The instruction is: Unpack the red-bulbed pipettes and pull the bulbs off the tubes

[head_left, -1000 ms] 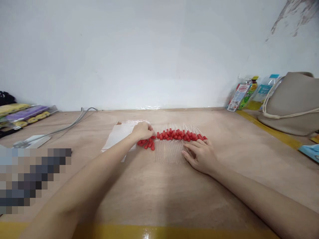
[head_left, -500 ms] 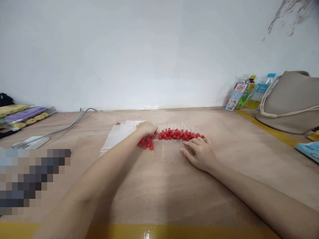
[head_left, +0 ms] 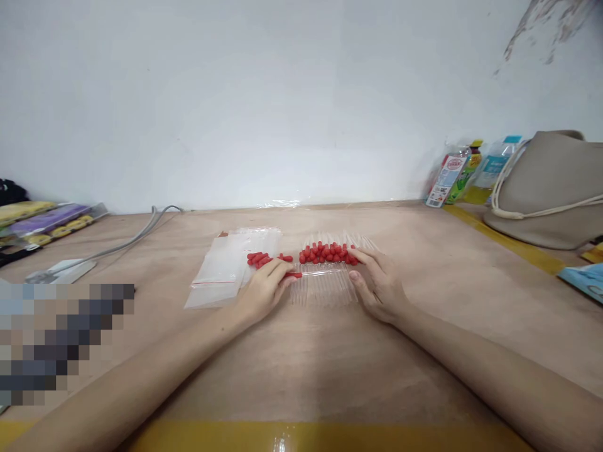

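Note:
A row of clear glass droppers with red rubber bulbs (head_left: 327,254) lies side by side on the wooden table (head_left: 301,358). My left hand (head_left: 264,290) rests at the row's left end, fingers curled, pinching a red bulb on a tube that lies crosswise. Several loose red bulbs (head_left: 261,258) lie just beyond that hand. My right hand (head_left: 377,284) presses against the right end of the row, fingers bent along the tubes, holding nothing that I can make out.
A stack of clear zip bags (head_left: 226,267) lies left of the droppers. A grey cable (head_left: 132,238) and coloured packs (head_left: 44,220) sit far left. Bottles (head_left: 464,172) and a beige bag (head_left: 551,188) stand at the right. Yellow tape (head_left: 301,436) edges the table.
My left hand came back from the far side of the bulbs to the row's near left end. My right hand slid left, bunching the droppers closer together. The loose bulbs now lie uncovered.

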`<action>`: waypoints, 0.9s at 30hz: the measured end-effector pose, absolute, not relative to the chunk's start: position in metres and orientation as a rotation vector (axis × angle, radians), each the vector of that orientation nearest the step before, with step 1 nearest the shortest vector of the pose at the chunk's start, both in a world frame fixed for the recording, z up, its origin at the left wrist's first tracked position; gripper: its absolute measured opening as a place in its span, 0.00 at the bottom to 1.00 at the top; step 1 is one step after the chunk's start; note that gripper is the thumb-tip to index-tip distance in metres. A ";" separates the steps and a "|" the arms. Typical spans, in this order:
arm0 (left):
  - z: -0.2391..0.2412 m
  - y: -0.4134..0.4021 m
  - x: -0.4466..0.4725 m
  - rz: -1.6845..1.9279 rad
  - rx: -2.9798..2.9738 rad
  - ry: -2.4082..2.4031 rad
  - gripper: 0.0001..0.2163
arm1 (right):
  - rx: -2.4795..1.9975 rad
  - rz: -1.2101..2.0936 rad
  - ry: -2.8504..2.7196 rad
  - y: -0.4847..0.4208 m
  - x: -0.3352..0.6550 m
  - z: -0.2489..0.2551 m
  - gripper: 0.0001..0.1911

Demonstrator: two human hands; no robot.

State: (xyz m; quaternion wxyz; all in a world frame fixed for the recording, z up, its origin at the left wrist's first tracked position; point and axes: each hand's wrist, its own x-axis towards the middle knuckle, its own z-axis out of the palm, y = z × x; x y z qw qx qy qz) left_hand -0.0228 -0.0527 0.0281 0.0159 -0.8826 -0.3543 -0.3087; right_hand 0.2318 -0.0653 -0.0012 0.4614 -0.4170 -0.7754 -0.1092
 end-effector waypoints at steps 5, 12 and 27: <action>0.011 -0.057 -0.017 -1.059 -2.671 -0.931 0.06 | -0.928 -0.334 -2.146 -0.069 0.224 0.002 0.20; 0.006 -0.056 -0.009 -1.059 -2.684 -0.867 0.04 | -0.880 -0.346 -2.317 -0.066 0.214 0.000 0.21; 0.007 -0.059 0.002 -0.960 -2.676 -0.781 0.12 | -0.716 -0.345 -2.258 -0.063 0.204 -0.008 0.13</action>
